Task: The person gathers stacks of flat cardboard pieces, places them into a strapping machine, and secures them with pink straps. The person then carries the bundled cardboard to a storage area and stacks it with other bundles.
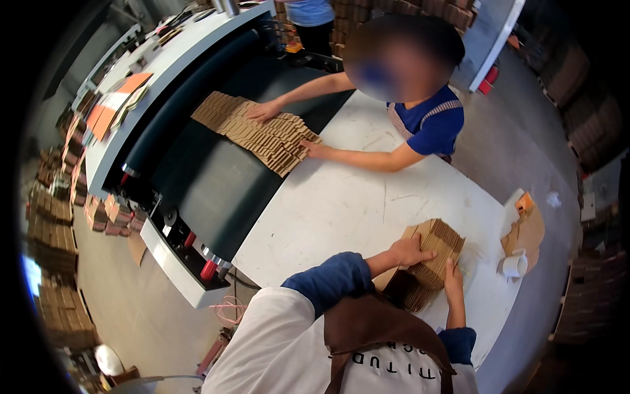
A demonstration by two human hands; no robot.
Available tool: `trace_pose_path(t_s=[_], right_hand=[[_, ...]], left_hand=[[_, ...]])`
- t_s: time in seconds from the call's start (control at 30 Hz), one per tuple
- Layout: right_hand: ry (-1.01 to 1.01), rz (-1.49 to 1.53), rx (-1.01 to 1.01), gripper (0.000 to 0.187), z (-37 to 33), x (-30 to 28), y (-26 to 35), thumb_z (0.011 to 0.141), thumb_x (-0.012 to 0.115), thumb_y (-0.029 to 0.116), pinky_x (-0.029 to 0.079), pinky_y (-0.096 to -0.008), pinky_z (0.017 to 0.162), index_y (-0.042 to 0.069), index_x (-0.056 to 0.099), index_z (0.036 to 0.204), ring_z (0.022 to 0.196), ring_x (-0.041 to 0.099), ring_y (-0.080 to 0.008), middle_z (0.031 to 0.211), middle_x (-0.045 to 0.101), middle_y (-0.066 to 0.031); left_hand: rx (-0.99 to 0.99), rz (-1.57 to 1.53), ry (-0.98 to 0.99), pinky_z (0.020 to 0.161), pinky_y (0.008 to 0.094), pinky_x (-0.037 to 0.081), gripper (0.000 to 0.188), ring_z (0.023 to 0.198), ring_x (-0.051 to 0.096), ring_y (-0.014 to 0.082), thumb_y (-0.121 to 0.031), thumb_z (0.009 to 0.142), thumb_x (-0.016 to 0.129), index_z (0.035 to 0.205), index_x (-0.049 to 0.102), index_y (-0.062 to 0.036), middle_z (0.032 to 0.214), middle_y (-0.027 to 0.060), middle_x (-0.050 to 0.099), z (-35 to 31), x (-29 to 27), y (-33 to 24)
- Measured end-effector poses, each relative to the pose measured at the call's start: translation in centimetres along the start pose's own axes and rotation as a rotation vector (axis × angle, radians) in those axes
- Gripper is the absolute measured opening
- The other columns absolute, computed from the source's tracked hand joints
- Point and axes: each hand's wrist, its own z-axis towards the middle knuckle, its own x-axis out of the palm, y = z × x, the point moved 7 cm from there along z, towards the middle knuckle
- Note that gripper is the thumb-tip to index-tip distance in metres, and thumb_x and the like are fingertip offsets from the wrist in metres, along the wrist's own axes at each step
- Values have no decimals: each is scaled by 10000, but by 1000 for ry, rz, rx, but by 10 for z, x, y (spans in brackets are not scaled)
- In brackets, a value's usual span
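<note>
A thick stack of brown cardboard pieces sits between my hands on the white tabletop, its many edges showing as fine ridges. My left hand grips it from the left, with the thumb laid over the near face. Against its right side, my right hand holds the stack with upright fingers; their inner side is hidden. Just below, close to my apron, lies another bundle of cardboard, partly in shadow. Across the table, a co-worker's two hands rest on a fanned-out row of cardboard pieces.
The co-worker's cardboard lies over a machine's dark conveyor belt, which adjoins the white table. A tape roll and a cardboard scrap are at the table's right edge. Red knobs stick out at the machine's near corner.
</note>
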Motion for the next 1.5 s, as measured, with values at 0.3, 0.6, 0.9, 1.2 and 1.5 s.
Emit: trace_pose_path(t_s=[0.3, 0.6, 0.9, 1.2, 1.5], right_hand=[[58, 47, 13, 624, -6, 3, 12, 993, 373, 441, 360, -326, 1004, -78, 411, 1338, 1181, 480, -253, 1306, 504, -189], [62, 84, 8, 611, -5, 2, 3, 998, 377, 424, 351, -314, 1010, -71, 390, 1356, 1192, 466, -235, 1321, 490, -168], [7, 136, -10, 634, 0, 3, -11, 966, 428, 450, 380, -342, 987, -72, 427, 1327, 1172, 509, -282, 1274, 531, -223], [-8, 74, 12, 636, -5, 1, -2, 964, 424, 465, 392, -349, 975, -74, 453, 1302, 1152, 533, -299, 1236, 560, -226], [5, 82, 13, 594, -4, 2, -2, 971, 436, 432, 396, -348, 965, -78, 467, 1275, 1126, 545, -295, 1210, 571, -227]], left_hand=[[-23, -10, -18, 839, 421, 492, 980, 973, 636, 373, -721, 729, 535, 1261, 379, 86, 1002, 263, 647, -3, 0, 1], [-14, -3, -25, 826, 421, 496, 942, 964, 640, 372, -711, 732, 544, 1226, 404, 78, 997, 254, 652, -3, 1, 0], [-22, 2, 16, 845, 406, 493, 976, 986, 636, 357, -713, 723, 549, 1269, 384, 79, 1032, 239, 649, -4, -2, -2], [-22, 31, 47, 858, 399, 490, 1058, 992, 633, 361, -739, 729, 511, 1345, 306, 96, 1031, 250, 646, -2, -1, -1], [-27, 61, 80, 838, 399, 498, 1097, 972, 638, 367, -751, 740, 494, 1367, 266, 120, 1019, 261, 645, -1, -2, -2]])
